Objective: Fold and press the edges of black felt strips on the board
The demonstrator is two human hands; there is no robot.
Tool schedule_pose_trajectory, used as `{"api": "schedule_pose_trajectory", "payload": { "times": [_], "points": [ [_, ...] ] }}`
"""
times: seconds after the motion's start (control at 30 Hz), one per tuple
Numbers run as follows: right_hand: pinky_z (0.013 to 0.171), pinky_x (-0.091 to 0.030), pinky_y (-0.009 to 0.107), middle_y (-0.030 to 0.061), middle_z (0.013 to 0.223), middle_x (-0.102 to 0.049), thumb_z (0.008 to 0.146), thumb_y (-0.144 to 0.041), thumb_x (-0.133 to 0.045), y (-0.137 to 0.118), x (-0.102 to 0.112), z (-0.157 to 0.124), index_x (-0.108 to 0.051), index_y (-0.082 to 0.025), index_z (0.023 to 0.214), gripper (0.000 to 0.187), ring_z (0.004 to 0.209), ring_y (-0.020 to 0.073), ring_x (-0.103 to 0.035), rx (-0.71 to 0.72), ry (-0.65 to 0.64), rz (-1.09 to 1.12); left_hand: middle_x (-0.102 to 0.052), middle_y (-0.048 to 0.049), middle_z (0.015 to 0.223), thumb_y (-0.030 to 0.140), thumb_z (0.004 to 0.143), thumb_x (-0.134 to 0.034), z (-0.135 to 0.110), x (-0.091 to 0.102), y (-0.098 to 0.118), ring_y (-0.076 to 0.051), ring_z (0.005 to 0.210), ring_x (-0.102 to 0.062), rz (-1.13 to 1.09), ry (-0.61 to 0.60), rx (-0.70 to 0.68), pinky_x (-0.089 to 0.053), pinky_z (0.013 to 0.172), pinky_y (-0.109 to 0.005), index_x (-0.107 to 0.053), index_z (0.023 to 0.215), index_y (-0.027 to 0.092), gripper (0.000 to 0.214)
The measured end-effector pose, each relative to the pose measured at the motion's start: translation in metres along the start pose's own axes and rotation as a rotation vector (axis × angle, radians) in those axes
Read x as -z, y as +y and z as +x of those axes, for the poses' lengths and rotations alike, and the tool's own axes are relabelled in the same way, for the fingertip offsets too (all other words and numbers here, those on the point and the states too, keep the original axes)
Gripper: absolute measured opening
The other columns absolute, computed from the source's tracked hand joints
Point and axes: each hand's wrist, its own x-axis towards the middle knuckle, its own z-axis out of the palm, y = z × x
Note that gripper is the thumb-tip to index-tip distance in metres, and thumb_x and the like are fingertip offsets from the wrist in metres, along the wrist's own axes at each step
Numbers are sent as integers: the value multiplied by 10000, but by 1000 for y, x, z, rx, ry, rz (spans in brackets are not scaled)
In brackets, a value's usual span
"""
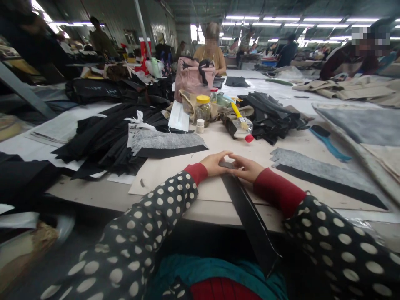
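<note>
A long black fabric strip (245, 212) runs from between my hands over the table's front edge and down toward my lap. My left hand (216, 164) closes on its far end from the left. From the right, my right hand (247, 168) pinches the same end, the fingertips of both hands meeting. A small greyish patch of the strip shows between the fingers. Left of my hands lies a grey fleecy piece (171, 141) with a black edge. Another grey piece with a black edge (328, 175) lies to the right.
Black strips are piled at the left (115, 137) and back right (271, 116). Behind my hands stand a yellow-lidded jar (203, 110), a small white bottle (200, 126) and a yellow-handled brush (239, 114). A face mask (179, 116) hangs nearby. A person (209, 52) is across the table.
</note>
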Motion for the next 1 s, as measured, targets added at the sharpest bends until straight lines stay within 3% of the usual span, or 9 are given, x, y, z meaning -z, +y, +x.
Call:
{"api": "schedule_pose_trajectory", "payload": {
  "times": [0.1,0.23,0.43,0.57,1.0],
  "points": [
    [686,-443,279,58,893,-590,703,-257,-505,5,-15,15,-428,-99,1169,497,724,134,-537,59,52,10,-556,24,746,262,635,-599,-2,2,-7,-126,679,-516,37,45,13,-414,659,-243,-397,1209,188,613],
    [670,-429,266,45,883,-589,706,-196,-454,15,-18,19,-539,-136,1020,331,711,130,-522,103,97,-19,-566,11,756,187,644,-563,-3,12,-11,-118,673,-516,18,-4,60,-415,654,-229,-433,1177,152,550],
    [690,-416,272,64,850,-555,730,-241,-466,22,-13,17,-562,-147,1048,345,727,144,-508,168,149,-140,-570,12,757,137,652,-535,-2,16,-11,-103,660,-502,56,-13,88,-409,635,-209,-558,993,150,342],
    [707,-410,254,54,817,-552,784,-329,-439,21,-11,22,-625,-173,942,289,730,135,-516,158,193,-133,-556,11,734,155,665,-544,-1,14,-10,-107,643,-483,128,-10,69,-393,603,-213,-597,902,157,243],
    [667,-392,222,32,769,-546,699,-178,-517,21,-14,32,-638,-146,871,213,698,116,-495,147,150,-171,-544,-27,744,119,698,-511,1,17,-11,-119,683,-488,201,49,4,-386,642,-228,-626,827,123,172]
  ]
}}
